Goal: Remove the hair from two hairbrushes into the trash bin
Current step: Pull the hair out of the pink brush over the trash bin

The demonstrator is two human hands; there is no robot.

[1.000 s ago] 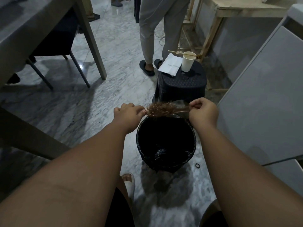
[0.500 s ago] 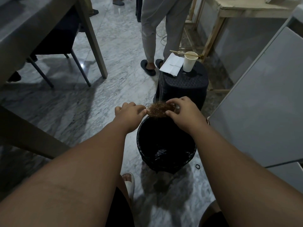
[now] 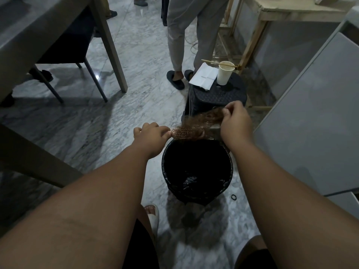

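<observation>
You stand on a grey marble floor [image 3: 145,98]. On it, near you, sits the black trash bin [image 3: 196,199]. A small black ring [image 3: 233,197] lies just right of it. A black stool [image 3: 223,96] stands farther away.

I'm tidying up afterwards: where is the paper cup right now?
The paper cup stands on the black stool, right of centre in the head view, beside a white paper, beyond the trash bin.

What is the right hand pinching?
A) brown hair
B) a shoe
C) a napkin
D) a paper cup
A: the right hand pinches a tuft of brown hair that stretches back to the brush gripped by the left hand.
</observation>
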